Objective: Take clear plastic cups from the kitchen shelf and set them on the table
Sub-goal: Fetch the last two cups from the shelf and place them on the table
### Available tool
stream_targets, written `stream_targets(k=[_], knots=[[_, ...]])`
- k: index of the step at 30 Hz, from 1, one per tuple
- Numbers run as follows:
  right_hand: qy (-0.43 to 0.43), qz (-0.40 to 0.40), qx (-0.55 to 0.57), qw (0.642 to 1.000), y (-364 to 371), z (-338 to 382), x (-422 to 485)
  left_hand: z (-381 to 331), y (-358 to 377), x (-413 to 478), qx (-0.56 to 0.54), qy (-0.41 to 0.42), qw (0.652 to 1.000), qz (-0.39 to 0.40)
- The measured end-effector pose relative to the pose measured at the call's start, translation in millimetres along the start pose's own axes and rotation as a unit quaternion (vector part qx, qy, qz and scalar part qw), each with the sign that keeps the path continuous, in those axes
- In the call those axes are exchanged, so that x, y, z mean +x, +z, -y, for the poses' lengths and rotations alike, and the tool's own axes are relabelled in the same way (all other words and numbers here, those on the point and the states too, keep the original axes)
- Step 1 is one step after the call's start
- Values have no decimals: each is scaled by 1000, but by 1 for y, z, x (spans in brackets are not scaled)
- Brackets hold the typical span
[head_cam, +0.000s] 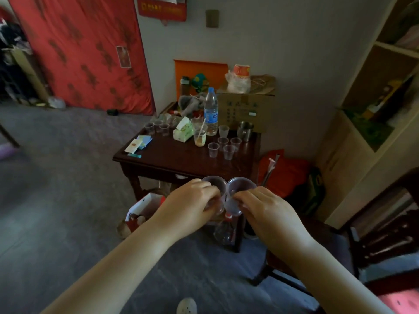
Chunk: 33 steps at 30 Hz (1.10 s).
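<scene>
From the head view, the left hand (192, 200) grips one clear cup (214, 184) and the right hand (263, 207) another (240, 185), rims touching, short of the table (181, 159). Thin walls could buckle or slip. Bare tabletop lies near the front edge; four cups (223, 146) crowd the right.

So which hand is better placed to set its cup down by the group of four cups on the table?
Probably the right hand. Its cup sits on the same side as the four cups, near the table's right front. The left hand holds its cup further left.
</scene>
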State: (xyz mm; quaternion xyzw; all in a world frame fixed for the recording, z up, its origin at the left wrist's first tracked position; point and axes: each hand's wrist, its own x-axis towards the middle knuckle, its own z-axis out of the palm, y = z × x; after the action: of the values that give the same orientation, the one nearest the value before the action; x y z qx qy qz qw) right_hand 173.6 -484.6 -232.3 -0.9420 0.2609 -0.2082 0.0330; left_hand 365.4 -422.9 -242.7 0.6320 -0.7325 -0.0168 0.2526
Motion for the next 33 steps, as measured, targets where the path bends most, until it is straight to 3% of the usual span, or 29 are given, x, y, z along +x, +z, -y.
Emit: stream_targets(k=[10,16,27,33], knots=[[40,11,27,999,77,-56,131,134,39,99,-22,-7,1000,-8],[81,61,50,994,124,-83,189,199,63,141,-41,-13,999,18],[128,151,41,979,185,-154,223,249,119,190,-65,-32,992,100],[101,206,18,973,210,-213,241,263,160,231,-57,-56,989,121]])
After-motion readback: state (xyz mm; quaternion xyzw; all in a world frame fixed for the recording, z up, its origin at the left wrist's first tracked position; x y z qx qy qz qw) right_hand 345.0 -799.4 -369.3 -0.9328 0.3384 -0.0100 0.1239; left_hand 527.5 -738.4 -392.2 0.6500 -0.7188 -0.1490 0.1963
